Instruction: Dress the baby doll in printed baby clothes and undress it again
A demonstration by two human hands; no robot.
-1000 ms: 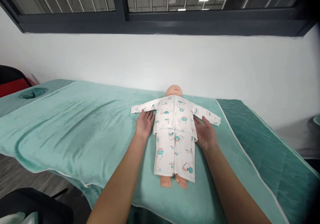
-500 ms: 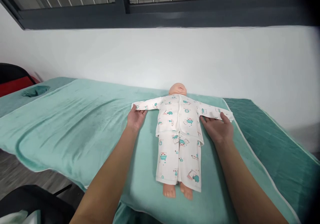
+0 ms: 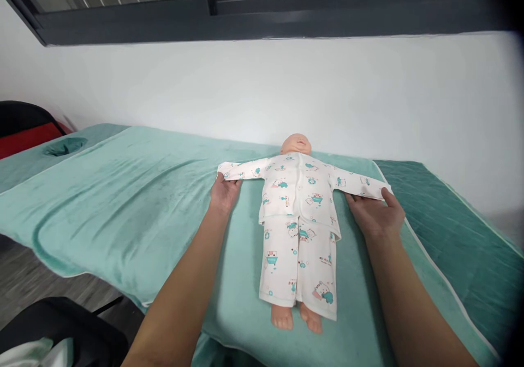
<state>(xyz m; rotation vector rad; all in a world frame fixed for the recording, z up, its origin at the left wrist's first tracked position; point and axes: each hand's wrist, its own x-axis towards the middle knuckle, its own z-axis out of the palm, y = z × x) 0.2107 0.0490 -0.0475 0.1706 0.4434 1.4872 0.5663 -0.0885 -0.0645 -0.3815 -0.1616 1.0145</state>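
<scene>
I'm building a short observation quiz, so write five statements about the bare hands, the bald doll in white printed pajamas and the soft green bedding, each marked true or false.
1. The bald doll in white printed pajamas lies on a soft mint-green blanket. True.
2. The person's bare left hand and bare right hand are both turned palm up. True.
3. The left hand is at the doll's neck. False: the left hand is at the outer end of a white printed sleeve.
4. The doll's feet are covered. False: both feet show bare.
5. Darker green cloth lies right of the blanket. True.
</scene>
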